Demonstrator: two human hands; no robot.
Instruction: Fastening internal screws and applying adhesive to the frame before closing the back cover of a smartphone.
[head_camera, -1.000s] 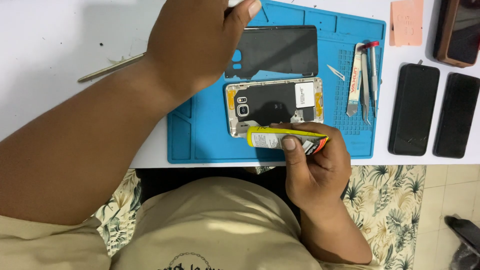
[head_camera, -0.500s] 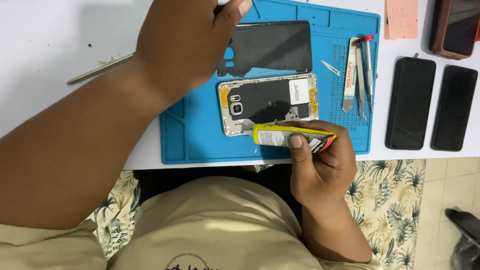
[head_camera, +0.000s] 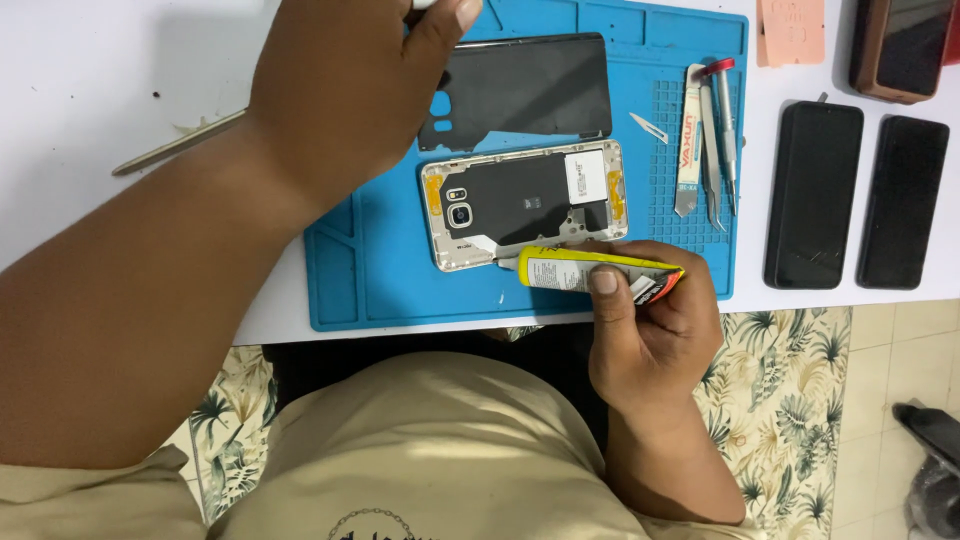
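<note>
The right hand (head_camera: 650, 320) comes up from the near edge of the table, wrist bent slightly inward, its fingers curled around a yellow glue tube (head_camera: 590, 270). The thumb (head_camera: 605, 290) presses flat on the tube's near side and the other fingers wrap its far side, so the tube is squeezed between them. The tube lies almost level, with its crimped end by the knuckles and its nozzle pointing away from the palm towards the opened phone (head_camera: 525, 200). The nozzle tip meets the phone's near edge just beyond the thumb.

The phone lies back-up, cover off, on a blue work mat (head_camera: 370, 270), just past the right fingertips. Its dark back cover (head_camera: 530, 85) lies farther out on the mat.

The left hand (head_camera: 350, 90) reaches across from the left, forearm stretched diagonally over the table, back of the hand upward. Its fingers bend down over the far corner of the mat beside the back cover. Something pale shows at the fingertips, but what they hold cannot be told.

Beyond the right knuckles, tweezers and a small screwdriver (head_camera: 710, 140) lie on the mat. Two dark phones (head_camera: 855, 195) lie well apart on the white table (head_camera: 120, 80).
</note>
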